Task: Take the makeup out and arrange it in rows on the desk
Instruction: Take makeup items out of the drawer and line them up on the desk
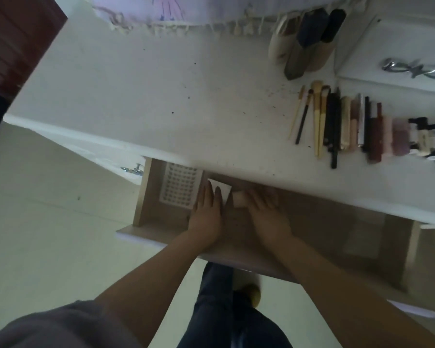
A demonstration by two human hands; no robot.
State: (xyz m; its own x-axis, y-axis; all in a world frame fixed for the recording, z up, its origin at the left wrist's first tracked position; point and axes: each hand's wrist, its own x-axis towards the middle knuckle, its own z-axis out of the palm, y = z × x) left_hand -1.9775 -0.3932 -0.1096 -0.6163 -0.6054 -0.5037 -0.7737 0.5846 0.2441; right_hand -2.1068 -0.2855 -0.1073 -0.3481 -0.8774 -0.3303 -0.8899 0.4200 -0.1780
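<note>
Both my hands are in the open drawer (312, 222): my left hand (206, 214) lies flat on one white card (220, 188), while my right hand (264, 212) grips one pale makeup item (239, 199). On the desk (161, 101) sit one row of brushes and sticks (347, 126) and four standing tubes (304, 43) behind it.

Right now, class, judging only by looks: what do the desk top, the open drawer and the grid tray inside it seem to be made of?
Desk top: likely painted or laminated board; smooth, matte white, speckled with dark marks.
Open drawer: probably wood or wood-look board; flat tan panels, dull finish.
Grid tray: apparently moulded plastic; pale, with an even lattice of small holes.
</note>
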